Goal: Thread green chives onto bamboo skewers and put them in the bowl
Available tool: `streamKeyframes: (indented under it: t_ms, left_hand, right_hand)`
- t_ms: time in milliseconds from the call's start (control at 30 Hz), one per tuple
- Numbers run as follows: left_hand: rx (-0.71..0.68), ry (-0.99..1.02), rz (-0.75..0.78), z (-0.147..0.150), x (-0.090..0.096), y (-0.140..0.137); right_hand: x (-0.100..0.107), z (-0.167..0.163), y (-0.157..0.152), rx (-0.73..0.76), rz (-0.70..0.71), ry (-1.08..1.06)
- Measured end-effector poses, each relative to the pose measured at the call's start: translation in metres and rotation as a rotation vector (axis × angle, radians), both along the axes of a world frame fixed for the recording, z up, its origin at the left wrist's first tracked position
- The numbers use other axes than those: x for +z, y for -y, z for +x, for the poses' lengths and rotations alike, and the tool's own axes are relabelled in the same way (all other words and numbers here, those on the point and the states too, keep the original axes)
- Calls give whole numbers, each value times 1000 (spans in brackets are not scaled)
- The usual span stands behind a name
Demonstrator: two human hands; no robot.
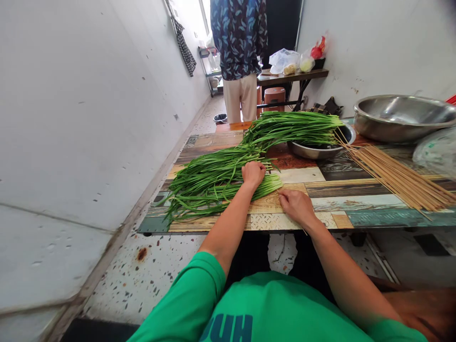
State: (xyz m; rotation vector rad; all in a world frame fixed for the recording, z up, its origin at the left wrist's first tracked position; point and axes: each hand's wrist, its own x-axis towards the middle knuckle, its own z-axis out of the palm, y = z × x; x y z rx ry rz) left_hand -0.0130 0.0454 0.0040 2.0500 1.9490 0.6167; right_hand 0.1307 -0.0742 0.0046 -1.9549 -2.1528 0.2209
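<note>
Long green garlic chives [210, 176] lie spread over the left part of the table, their pale cut ends pointing right. My left hand [253, 173] is closed on some chives near those ends; its fingertips are partly hidden. Just to the right, my right hand [296, 206] pinches a thin bamboo skewer [305, 232], most of it covered by the hand. The skewer's tip is close to the stem ends of the nearest bunch. A second pile of chives [295, 127] rests across a metal bowl [320, 151] farther back.
Many bamboo skewers [402, 178] lie fanned on the right of the patterned table [370, 217]. Behind them stand a large steel basin [402, 116] and a clear plastic bag [436, 149]. A person [239, 57] stands beyond the table, near another table [292, 76] with bags.
</note>
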Motion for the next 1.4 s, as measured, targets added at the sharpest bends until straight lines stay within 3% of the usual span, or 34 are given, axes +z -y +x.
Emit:
streamKeyframes:
  t_ms: [867,1100,1300,1400]
  left_hand:
    - [-10,35,-30,-1,0,-1]
    - [-48,21,-59,-4,2,-1]
    - [-165,-3,-107,-9,7,0]
    - [-133,-4,-130,-9,8,1]
  right_hand:
    - [-4,-1,3,-20,22,3]
    - [-2,0,1,-27,-4,-10]
    - [-1,-3,0,-45,0,39]
    - [-2,-4,0,-39,22,55]
